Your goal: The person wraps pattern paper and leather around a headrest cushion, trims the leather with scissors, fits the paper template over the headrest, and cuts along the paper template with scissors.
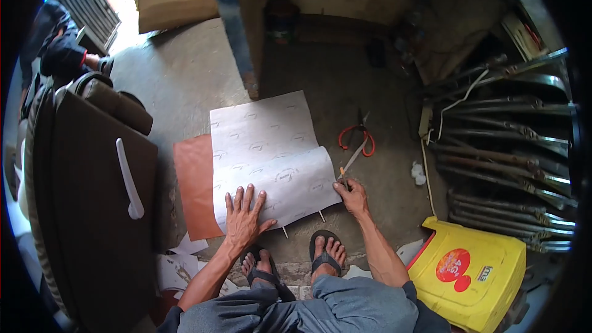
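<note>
Lying left on the floor (185, 74), a reddish-brown sheet (196, 188) shows partly beneath 1 printed white sheet (259, 139). The white sheet's long axis runs away from the feet (325, 256). The left hand (243, 216) presses its near part, fingers spread wide; the right hand (353, 198), pinched narrow around a slim orange-tipped tool (341, 173), sits at its right edge, nearer the red-handled scissors (368, 145) beyond.

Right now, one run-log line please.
left hand: flat on white sheet | right hand: at sheet's right edge, grip unclear | brown sheet: partly under white | red-handled scissors: on floor
</note>
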Demonstrator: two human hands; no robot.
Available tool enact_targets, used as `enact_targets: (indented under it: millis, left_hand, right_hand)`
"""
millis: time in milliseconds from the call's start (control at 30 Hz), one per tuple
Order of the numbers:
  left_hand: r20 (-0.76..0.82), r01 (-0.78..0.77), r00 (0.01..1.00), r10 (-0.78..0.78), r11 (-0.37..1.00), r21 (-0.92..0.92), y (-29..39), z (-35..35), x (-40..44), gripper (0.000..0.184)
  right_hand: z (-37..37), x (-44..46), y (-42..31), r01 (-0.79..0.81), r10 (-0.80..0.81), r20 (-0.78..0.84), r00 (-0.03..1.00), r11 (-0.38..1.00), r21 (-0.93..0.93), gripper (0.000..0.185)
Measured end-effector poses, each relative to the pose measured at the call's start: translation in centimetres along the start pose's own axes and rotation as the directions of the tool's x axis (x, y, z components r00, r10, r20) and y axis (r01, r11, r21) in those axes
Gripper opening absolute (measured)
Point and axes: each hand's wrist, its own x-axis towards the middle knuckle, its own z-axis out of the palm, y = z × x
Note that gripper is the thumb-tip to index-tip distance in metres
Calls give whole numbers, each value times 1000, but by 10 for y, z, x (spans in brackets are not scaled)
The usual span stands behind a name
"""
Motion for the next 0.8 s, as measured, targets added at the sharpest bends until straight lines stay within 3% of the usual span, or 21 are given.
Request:
enact_targets:
  millis: [133,300,400,467,600,667,700,733,800]
  left_hand:
    - [-23,-53,998,53,999,-4,17,-7,34,83]
    - [58,-164,985,161,985,50,36,4,66,98]
    - [64,-142,989,136,986,86,38,7,70,102]
    - [83,-130,989,123,989,77,37,2,75,103]
    - [155,-65,986,57,997,47,45,-14,85,110]
    - [193,-52,980,40,997,56,52,-21,92,112]
    - [225,-45,974,30,997,63,53,-24,95,115]
    - [221,-45,975,30,997,65,53,-24,97,115]
    - [229,-56,972,40,997,60,51,-24,102,120]
  right_hand:
    - [2,4,6,13,-12,-12,1000,999,38,32]
    - [5,10,16,33,-32,-13,999,999,38,34]
    - [15,-2,31,67,-58,-148,987,996,57,37]
    - [17,-19,27,-209,201,105,974,975,76,41]
    - [39,-42,23,-125,104,186,977,987,101,52]
    - [40,-41,11,-344,210,383,900,880,327,60]
    - [42,-38,2,-314,169,366,915,867,386,38]
    - [48,-36,5,-310,165,365,916,868,388,38]
    - [58,-29,5,-293,256,325,910,954,70,33]
